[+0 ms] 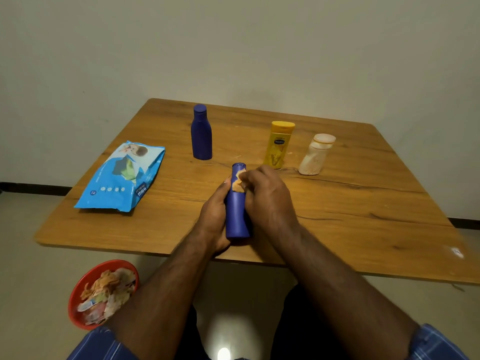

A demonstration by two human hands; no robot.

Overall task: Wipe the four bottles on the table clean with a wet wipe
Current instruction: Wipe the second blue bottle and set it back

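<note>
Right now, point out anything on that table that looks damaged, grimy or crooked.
The whitish bottle at the right leans sideways and carries brownish smears. The blue bottle held by the left hand has an orange-tan patch under the wipe in the right hand. The other two bottles stand straight.

Two dark blue bottles (201, 133) (237, 216), one yellow (278, 146), one cream (315, 157); light blue wipes pack (120, 178); wood-grain brown bench (363, 203); red bowl (78, 289); blue striped sleeves (436, 344).
</note>
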